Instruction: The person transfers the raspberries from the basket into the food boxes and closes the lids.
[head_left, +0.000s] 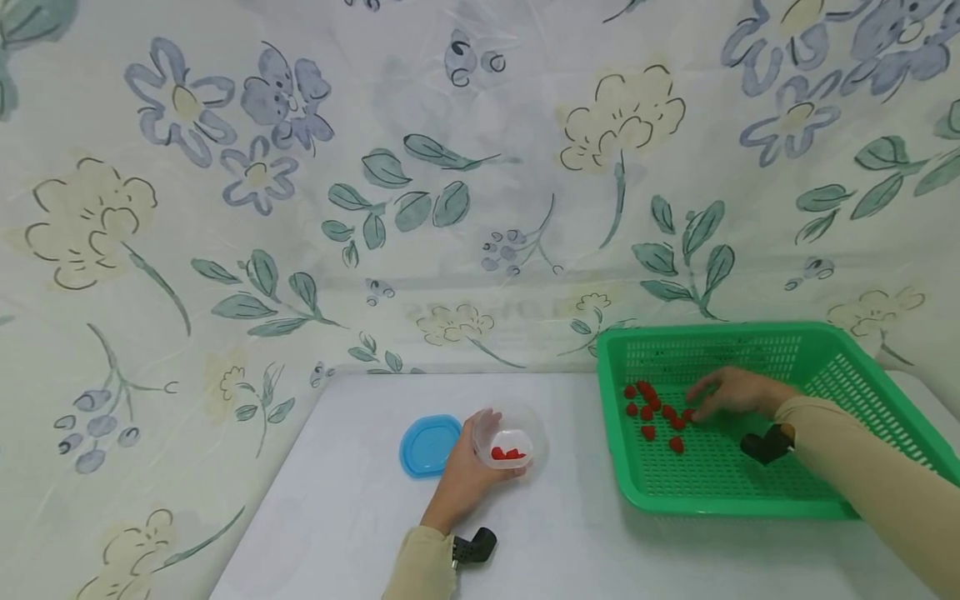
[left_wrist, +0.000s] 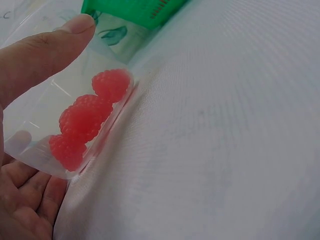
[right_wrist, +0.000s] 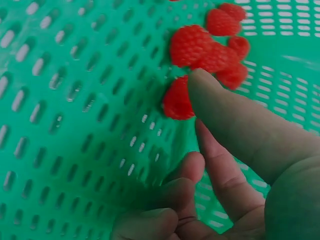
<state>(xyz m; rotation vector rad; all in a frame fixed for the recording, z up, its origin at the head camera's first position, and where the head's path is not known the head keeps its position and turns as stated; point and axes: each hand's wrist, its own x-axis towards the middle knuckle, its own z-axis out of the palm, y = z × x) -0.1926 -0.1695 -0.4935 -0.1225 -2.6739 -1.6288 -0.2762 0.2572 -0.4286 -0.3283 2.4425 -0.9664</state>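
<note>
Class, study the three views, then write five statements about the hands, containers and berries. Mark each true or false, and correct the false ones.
1. The left hand holds the clear cup. True.
2. The right hand rests on the blue lid. False: the right hand is inside the green basket.
3. The cup contains nothing. False: red berries lie in it.
4. More berries lie in the basket. True.
5. The blue lid is on the cup. False: the blue lid lies on the white table, left of the cup.

One raspberry [right_wrist: 176, 104] pt. hidden behind R fingers [right_wrist: 232, 117], green basket [left_wrist: 136, 12] cut off by L-wrist cam's top edge
</note>
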